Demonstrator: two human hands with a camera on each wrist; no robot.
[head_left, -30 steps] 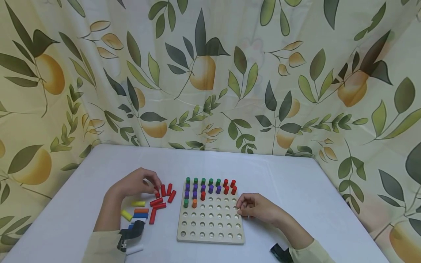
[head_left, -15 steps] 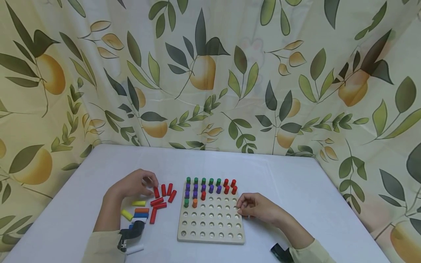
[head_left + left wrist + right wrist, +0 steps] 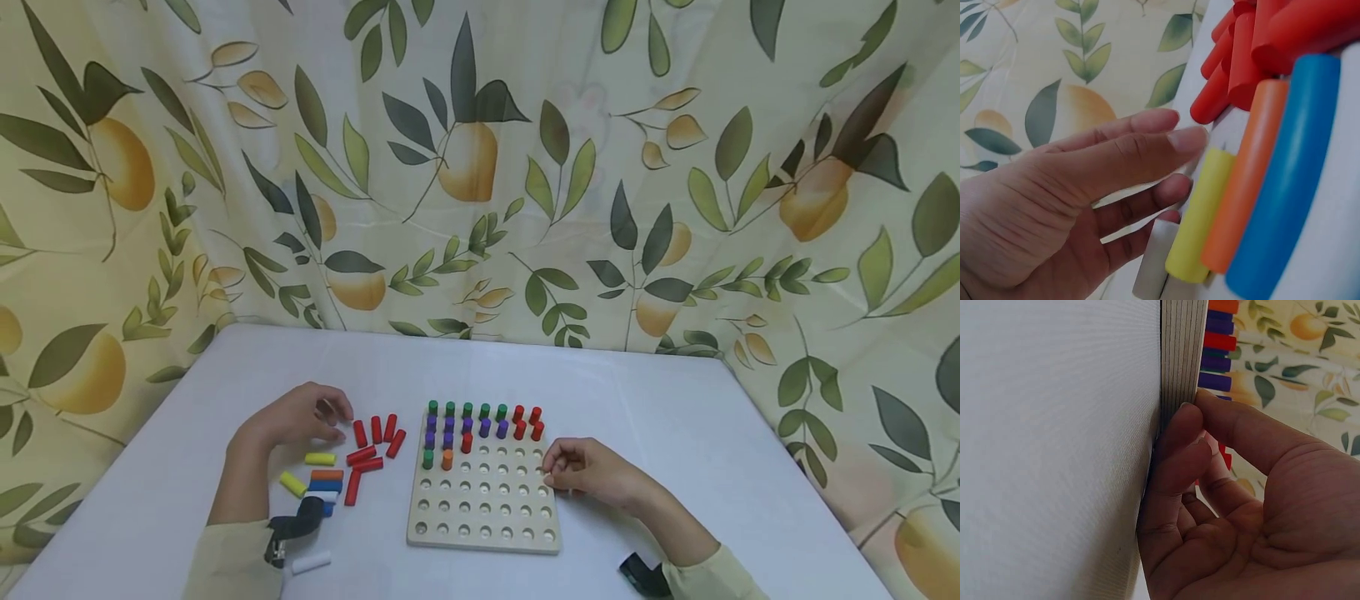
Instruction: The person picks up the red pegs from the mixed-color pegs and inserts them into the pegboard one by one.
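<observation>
My left hand [image 3: 303, 414] hovers just left of several loose red pegs [image 3: 377, 429], thumb and fingers apart and relaxed, with nothing between them. In the left wrist view a yellow peg [image 3: 1200, 215], an orange peg [image 3: 1244, 181] and a blue peg [image 3: 1285, 181] lie beside its fingers. A pale wooden pegboard [image 3: 495, 518] stands mid-table, its far rows filled with green, purple and red pegs, plus one orange peg [image 3: 447, 459]. My right hand [image 3: 596, 473] pinches the board's right edge, thumb on top and curled fingers against the layered side [image 3: 1184, 356].
Two yellow pegs, an orange one, blue ones and white ones lie by my left wrist, partly hidden by a black wrist camera [image 3: 300, 521]. A white peg [image 3: 311, 562] lies nearest me. A patterned curtain [image 3: 480, 167] hangs behind the white table [image 3: 615, 400].
My left hand has let go of a red peg, which now lies beside the other red ones, and has drawn back to the left. My right hand keeps its hold on the board.
</observation>
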